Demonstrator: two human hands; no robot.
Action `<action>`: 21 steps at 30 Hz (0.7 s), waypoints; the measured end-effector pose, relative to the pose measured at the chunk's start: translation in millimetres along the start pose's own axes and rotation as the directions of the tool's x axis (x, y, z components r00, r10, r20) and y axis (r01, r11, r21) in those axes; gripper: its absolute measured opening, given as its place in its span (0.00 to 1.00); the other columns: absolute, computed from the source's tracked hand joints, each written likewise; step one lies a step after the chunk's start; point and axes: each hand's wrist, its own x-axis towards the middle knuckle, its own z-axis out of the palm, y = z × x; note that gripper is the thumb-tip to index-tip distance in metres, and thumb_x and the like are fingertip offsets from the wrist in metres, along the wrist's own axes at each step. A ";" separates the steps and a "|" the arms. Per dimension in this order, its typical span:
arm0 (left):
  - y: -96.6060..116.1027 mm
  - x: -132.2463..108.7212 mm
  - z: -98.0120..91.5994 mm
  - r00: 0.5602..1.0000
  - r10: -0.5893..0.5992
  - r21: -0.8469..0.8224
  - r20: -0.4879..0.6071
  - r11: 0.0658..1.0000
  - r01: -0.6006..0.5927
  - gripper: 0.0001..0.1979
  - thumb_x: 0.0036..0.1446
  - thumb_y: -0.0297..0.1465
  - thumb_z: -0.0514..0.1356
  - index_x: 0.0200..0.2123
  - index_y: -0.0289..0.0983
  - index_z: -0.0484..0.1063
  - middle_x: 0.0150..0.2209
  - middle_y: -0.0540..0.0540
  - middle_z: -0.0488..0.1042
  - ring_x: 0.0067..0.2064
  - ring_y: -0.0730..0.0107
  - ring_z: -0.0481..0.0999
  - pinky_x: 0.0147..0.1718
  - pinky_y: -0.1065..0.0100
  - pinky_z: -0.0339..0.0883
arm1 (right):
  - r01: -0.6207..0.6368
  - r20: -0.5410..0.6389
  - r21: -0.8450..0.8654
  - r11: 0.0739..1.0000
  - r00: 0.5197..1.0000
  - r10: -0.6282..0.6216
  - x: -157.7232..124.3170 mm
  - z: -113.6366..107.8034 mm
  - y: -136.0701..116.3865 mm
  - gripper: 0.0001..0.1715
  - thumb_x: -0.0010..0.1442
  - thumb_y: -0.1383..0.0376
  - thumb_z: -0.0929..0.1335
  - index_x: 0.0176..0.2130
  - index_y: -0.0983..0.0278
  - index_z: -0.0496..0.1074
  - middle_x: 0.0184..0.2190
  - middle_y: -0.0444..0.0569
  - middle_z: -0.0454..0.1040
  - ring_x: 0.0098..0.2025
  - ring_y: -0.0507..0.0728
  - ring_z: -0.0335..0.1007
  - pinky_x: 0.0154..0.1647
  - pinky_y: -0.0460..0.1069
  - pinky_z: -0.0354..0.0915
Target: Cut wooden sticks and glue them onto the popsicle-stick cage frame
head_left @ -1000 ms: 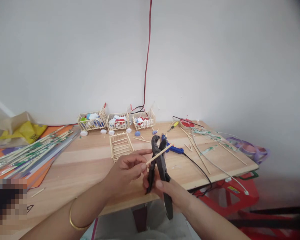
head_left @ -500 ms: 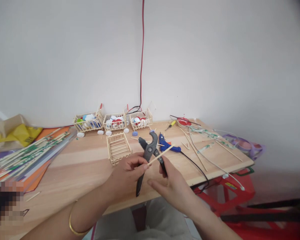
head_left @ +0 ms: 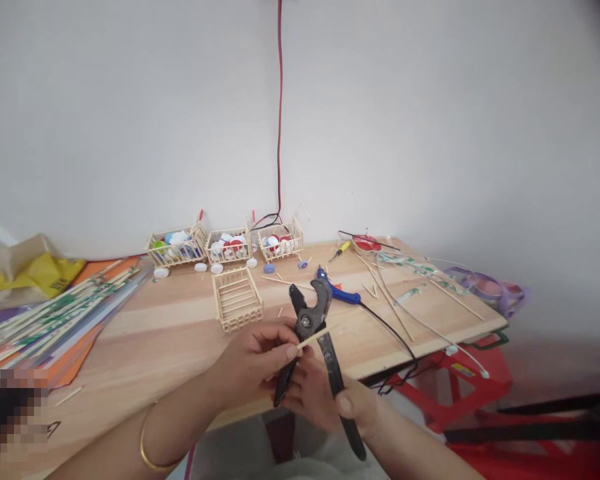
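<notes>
Left hand (head_left: 263,352) pinches wooden stick (head_left: 314,338) | Right hand (head_left: 316,392), loosely curled, holds hook-jawed cutter (head_left: 306,321) beside left | Slack grip could slip

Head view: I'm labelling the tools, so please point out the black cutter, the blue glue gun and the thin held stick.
Black cutter (head_left: 306,321), head view: on its pivot.
Blue glue gun (head_left: 347,296), head view: on its handle.
Thin stick (head_left: 314,338), head view: on its exposed length.

A table (head_left: 153,340) of pale, striped wood carries a slatted frame (head_left: 237,299) of cream wooden sticks. Behind this frame stand three wheeled stick carts (head_left: 230,258); to its right lies a blue plastic glue gun (head_left: 346,295); to its left, a flat orange sheet (head_left: 75,367).
</notes>
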 end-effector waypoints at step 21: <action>8.2 9.2 -8.6 0.902 0.331 0.361 -0.278 0.906 -0.221 0.10 0.54 0.36 0.62 0.28 0.34 0.75 0.24 0.50 0.70 0.25 0.77 0.62 0.25 0.73 0.56 | -0.229 -0.311 -0.948 0.221 0.814 -0.490 -31.9 -26.6 -20.8 0.46 0.46 0.73 0.66 0.62 0.60 0.51 0.58 0.54 0.59 0.62 0.63 0.54 0.64 0.59 0.51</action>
